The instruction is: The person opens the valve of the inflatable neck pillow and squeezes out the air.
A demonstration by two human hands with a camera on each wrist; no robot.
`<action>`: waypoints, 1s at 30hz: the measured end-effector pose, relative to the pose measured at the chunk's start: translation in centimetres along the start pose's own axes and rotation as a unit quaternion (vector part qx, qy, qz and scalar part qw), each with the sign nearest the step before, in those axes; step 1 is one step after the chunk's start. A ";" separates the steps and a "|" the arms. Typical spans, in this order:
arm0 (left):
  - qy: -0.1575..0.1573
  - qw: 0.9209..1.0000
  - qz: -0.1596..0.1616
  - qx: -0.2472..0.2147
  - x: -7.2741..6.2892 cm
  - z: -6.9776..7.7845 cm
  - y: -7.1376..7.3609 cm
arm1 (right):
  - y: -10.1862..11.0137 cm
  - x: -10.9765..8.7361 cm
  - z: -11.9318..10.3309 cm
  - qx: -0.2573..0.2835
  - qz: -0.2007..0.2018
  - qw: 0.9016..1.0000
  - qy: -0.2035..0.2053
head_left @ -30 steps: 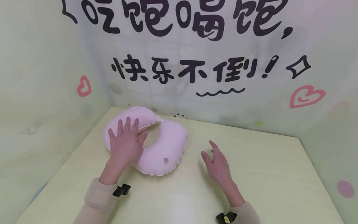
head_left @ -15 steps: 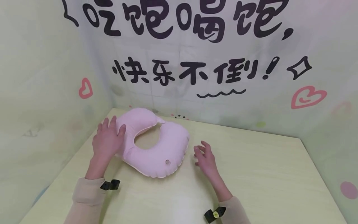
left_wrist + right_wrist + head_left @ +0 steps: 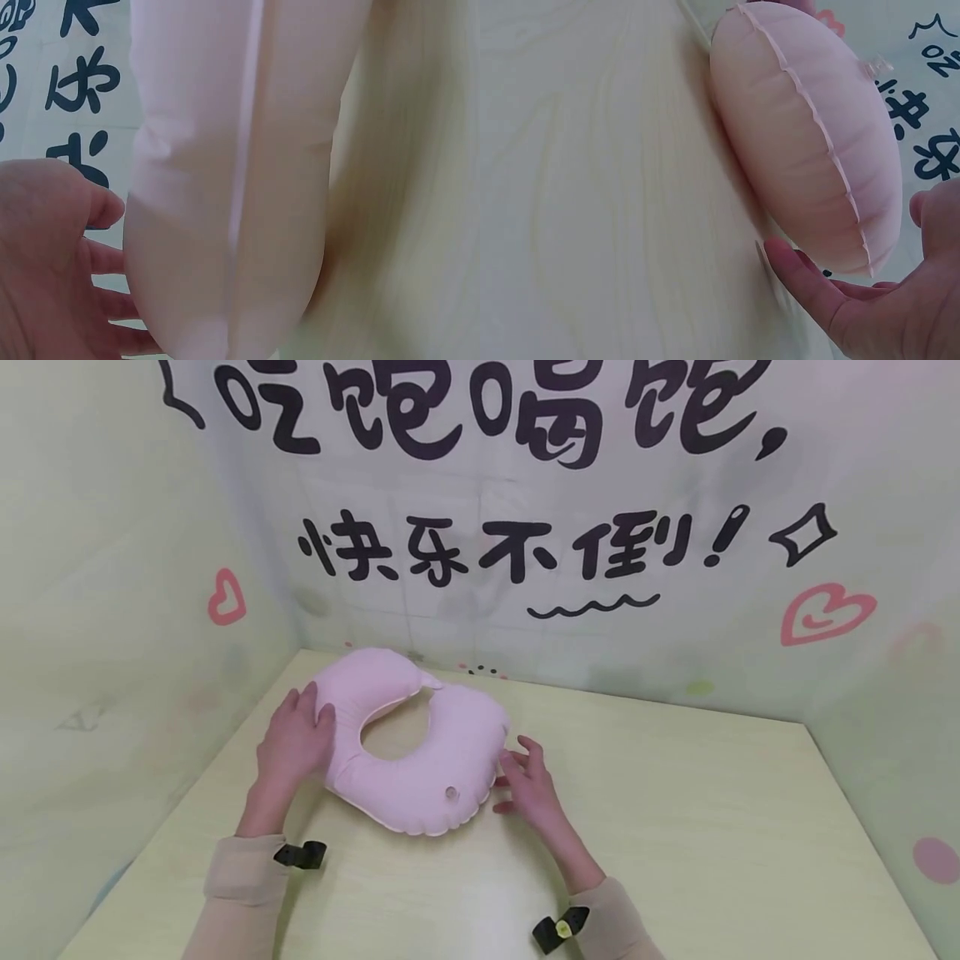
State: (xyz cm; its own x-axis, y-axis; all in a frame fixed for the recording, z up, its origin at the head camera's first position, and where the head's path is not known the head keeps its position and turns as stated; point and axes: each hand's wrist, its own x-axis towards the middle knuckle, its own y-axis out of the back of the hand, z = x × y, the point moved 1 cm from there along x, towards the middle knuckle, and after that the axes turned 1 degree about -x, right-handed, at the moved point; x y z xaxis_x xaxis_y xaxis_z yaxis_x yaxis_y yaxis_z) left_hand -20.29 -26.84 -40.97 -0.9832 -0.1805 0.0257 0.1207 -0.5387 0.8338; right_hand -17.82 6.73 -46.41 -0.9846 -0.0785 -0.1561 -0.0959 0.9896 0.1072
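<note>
A pink inflatable neck pillow, puffed up with air, lies on the table with its gap toward the back wall. A small clear valve shows on its upper face in the right wrist view. My left hand rests against the pillow's left side, thumb and fingers apart; some fingertips pass behind it in the left wrist view. At the right edge is my right hand, fingers spread and thumb on top. Its lower fingers reach by the pillow's underside near the table, and I cannot tell whether they touch.
The pale wood-grain table ends at a white back wall printed with black lettering and pink hearts. A similar sheet stands at the left. Black camera bands sit on both wrists.
My left hand has slid from over the pillow's middle to its left side. My right hand has moved left, up to the pillow's right edge. The pillow has hardly moved.
</note>
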 end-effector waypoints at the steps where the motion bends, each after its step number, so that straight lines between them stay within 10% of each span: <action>1: 0.000 1.000 0.002 0.004 0.0 0.0 -0.1 | -0.1 0.0 0.0 0.002 -0.004 1.000 -0.002; 30: -0.097 0.994 0.039 -0.044 0.0 0.4 -1.4 | 1.8 0.2 0.3 0.015 -0.019 1.000 -0.007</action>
State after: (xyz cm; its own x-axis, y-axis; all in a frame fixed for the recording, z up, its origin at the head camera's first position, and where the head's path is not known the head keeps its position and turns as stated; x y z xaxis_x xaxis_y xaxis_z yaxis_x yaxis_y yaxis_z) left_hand -20.56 -25.79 -41.96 -0.9772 -0.0667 0.2017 0.2007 -0.6012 0.7735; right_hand -18.14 8.50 -46.50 -0.9781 -0.1152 -0.1736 -0.1292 0.9890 0.0715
